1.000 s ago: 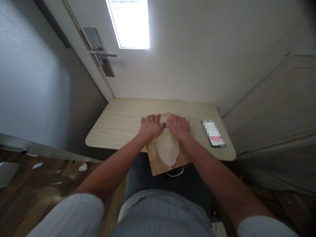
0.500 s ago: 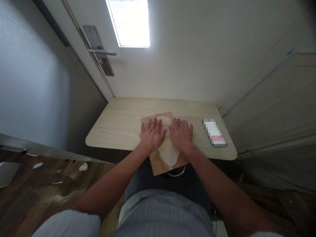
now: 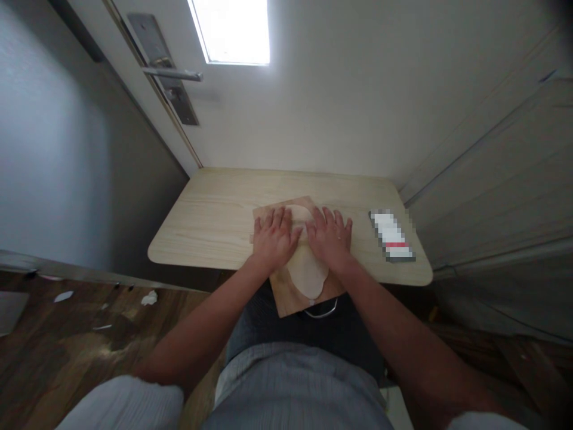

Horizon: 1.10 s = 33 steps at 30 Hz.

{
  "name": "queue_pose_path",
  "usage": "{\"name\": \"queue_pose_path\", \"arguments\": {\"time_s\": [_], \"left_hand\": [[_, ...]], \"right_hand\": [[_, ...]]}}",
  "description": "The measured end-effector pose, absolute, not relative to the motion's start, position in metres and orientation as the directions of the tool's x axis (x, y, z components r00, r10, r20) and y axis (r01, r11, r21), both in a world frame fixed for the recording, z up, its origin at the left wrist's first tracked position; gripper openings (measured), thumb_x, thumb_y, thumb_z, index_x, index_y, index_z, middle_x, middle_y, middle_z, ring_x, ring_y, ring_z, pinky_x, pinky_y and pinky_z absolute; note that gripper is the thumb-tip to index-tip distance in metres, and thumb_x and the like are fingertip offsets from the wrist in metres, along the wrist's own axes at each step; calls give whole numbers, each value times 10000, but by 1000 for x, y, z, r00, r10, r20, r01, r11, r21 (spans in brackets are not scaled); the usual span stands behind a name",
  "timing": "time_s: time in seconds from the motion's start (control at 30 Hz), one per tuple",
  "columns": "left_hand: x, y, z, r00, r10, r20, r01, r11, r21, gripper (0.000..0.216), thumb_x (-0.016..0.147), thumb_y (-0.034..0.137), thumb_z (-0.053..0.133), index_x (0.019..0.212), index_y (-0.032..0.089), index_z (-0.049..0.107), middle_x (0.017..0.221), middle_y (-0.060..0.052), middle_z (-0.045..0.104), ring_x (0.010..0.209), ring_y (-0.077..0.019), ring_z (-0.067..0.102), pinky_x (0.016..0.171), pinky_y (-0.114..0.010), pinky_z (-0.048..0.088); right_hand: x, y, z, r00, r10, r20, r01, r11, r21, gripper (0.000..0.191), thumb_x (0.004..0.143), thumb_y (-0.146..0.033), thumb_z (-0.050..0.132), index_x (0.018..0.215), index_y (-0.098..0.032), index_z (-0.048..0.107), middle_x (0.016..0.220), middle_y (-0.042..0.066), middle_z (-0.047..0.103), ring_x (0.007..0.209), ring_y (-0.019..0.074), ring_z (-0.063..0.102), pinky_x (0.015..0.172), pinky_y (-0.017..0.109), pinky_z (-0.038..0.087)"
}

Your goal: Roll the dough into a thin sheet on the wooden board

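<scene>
A pale, flattened sheet of what looks like dough point(image 3: 308, 276) lies on a brown wooden board point(image 3: 289, 297). My left hand point(image 3: 274, 239) rests palm down over the left part of the sheet, fingers stretched forward. Level with it on the right, my right hand point(image 3: 330, 237) lies palm down with its fingers spread. The thumbs almost meet in the middle. A short light-wood end point(image 3: 251, 238) pokes out left of my left hand, perhaps of a rolling pin; the hands cover the rest. The board's near edge overhangs the table toward my lap.
The light wooden table point(image 3: 201, 221) stands against a white door with a metal handle point(image 3: 172, 74). A phone point(image 3: 391, 236), its screen pixelated, lies at the table's right. A metal loop point(image 3: 324, 312) shows below the board. Paper scraps point(image 3: 149, 297) litter the floor at left.
The camera view has shifted slightly. My hands keep nearly the same pose on the sheet, with the fingers a little farther forward on the board.
</scene>
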State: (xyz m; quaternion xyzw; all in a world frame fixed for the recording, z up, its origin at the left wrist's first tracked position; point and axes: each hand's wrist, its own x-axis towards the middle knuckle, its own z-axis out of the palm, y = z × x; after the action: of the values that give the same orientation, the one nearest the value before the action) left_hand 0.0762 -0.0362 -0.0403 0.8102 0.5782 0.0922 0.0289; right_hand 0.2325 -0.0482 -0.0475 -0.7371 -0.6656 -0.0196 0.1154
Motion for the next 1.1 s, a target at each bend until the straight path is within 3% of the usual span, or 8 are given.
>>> {"name": "queue_pose_path", "arguments": {"time_s": [0.5, 0.77, 1.1], "left_hand": [[78, 8, -40, 335, 936, 107, 920, -350, 179, 634, 1039, 563, 176, 1576, 261, 324, 1645, -80, 362, 1506, -308, 295, 1204, -566, 211], [78, 21, -37, 397, 905, 150, 895, -418, 157, 557, 1052, 537, 217, 1407, 229, 515, 1383, -134, 596, 1277, -332, 520, 1107, -571, 313], [77, 39, -37, 386, 912, 138, 900, -405, 160, 593, 1049, 576, 219, 1312, 198, 593, 1245, -158, 610, 1190, -318, 550, 1000, -478, 379]], "right_hand": [[239, -4, -47, 116, 987, 107, 981, -97, -169, 561, 1043, -479, 298, 1524, -228, 442, 1552, 123, 482, 1384, 339, 424, 1125, 552, 309], [241, 10, -41, 111, 992, 65, 980, -98, -172, 557, 1048, -470, 301, 1522, -214, 443, 1501, 129, 532, 1328, 334, 491, 1087, 528, 387], [243, 28, -35, 101, 995, -21, 981, -103, -166, 549, 1052, -463, 268, 1507, -220, 456, 1526, 139, 504, 1348, 336, 478, 1082, 543, 393]]}}
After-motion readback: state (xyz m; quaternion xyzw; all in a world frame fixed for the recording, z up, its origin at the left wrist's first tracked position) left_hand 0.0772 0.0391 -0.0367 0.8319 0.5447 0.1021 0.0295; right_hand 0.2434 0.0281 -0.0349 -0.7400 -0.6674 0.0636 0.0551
